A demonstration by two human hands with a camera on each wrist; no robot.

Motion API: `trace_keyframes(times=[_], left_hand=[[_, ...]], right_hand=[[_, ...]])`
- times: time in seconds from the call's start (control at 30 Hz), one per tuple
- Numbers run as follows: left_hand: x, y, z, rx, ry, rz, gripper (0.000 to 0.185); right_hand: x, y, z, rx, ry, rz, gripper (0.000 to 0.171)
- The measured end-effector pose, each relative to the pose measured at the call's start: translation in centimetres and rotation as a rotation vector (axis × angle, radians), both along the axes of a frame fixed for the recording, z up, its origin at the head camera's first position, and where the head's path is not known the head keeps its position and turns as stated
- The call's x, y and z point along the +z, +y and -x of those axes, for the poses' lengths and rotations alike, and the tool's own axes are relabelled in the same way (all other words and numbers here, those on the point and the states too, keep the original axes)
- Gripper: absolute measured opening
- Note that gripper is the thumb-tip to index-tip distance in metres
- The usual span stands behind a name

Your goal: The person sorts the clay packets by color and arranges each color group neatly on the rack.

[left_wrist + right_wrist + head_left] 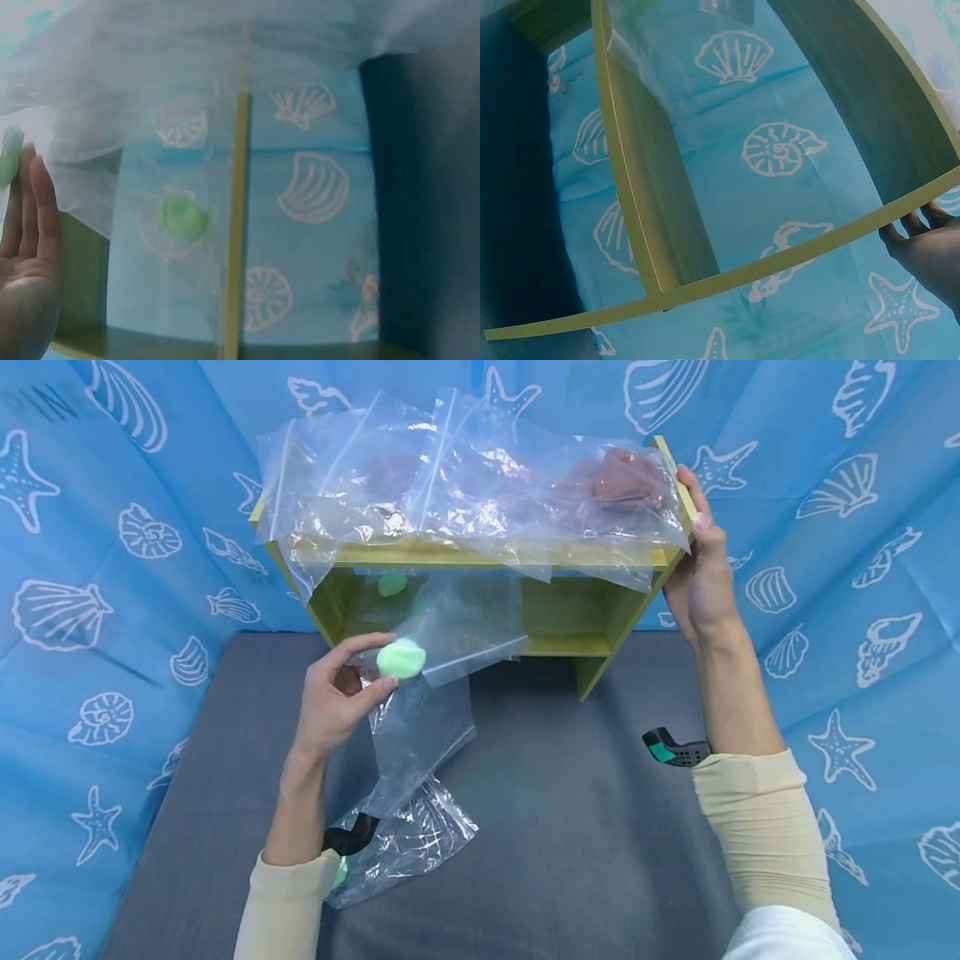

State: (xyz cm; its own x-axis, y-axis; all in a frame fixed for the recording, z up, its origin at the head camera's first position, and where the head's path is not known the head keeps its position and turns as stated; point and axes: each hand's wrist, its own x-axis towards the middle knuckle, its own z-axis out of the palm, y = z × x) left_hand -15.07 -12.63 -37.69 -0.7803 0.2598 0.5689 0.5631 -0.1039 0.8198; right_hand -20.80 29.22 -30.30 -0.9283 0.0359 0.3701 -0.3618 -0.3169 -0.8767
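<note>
My left hand (384, 662) pinches a pale green lump (401, 658) between thumb and fingers, together with a clear plastic bag (420, 735) that hangs down to the grey table (585, 827). In the left wrist view the fingers (30, 240) show at the left edge. A yellow-green wooden shelf (577, 643) stands at the back of the table. My right hand (699, 531) grips its right side panel, thumb on the front edge; the fingertips (922, 229) curl over that edge (795, 259). A second green lump (392, 583) lies inside the shelf, also in the left wrist view (182, 219).
Several clear zip bags (465, 485) lie piled on the shelf top, one holding a brown lump (626, 477). Blue cloth with white shells and starfish (112, 568) walls in the table on three sides. A crumpled part of the bag (408, 843) rests near my left wrist.
</note>
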Motion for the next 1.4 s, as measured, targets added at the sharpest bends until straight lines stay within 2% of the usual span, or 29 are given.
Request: trace_keyframes(times=[0.1, 0.2, 0.37, 0.53, 0.67, 0.77, 0.87, 0.97, 1.13, 1.27, 1.4], left_hand=[[0.6, 1.0, 0.9, -0.016, 0.01, -0.054, 0.045], [0.6, 2.0, 1.9, -0.011, 0.0, -0.106, 0.044], [-0.1, 3.3, 3.4, 0.027, -0.053, -0.164, 0.045], [-0.8, 4.6, 4.3, 0.079, -0.064, -0.187, 0.045], [-0.7, 6.2, 4.6, 0.227, -0.025, -0.123, 0.043], [0.2, 7.5, 4.3, 0.369, 0.027, -0.035, 0.039], [1.0, 8.6, 3.9, 0.457, 0.059, 0.029, 0.038], [0.3, 9.1, 4.6, 0.491, 0.055, 0.042, 0.038], [-1.6, 9.1, 6.7, 0.527, 0.033, 0.09, 0.04], [-1.7, 8.9, 7.4, 0.514, -0.032, 0.152, 0.041], [-1.4, 8.8, 7.9, 0.47, -0.106, 0.25, 0.043]], right_hand=[[0.0, 0.1, 0.0, -0.003, -0.003, -0.003, 0.064], [-0.1, 0.1, 0.0, -0.002, -0.006, -0.002, 0.065], [-0.2, 0.1, 0.0, 0.001, -0.003, -0.004, 0.067], [-0.2, 0.2, 0.1, 0.001, 0.001, 0.003, 0.067], [-0.2, 0.2, 0.1, -0.004, 0.005, 0.008, 0.067], [-0.2, 0.2, 0.0, -0.009, 0.003, 0.007, 0.066], [-0.1, 0.1, -0.1, -0.009, -0.002, 0.007, 0.066], [0.0, 0.0, -0.1, -0.005, 0.0, 0.003, 0.066], [0.0, -0.1, -0.1, -0.006, 0.002, -0.002, 0.064], [0.0, -0.1, 0.0, -0.014, -0.001, -0.003, 0.064], [0.0, -0.1, 0.1, -0.019, -0.001, -0.007, 0.065]])
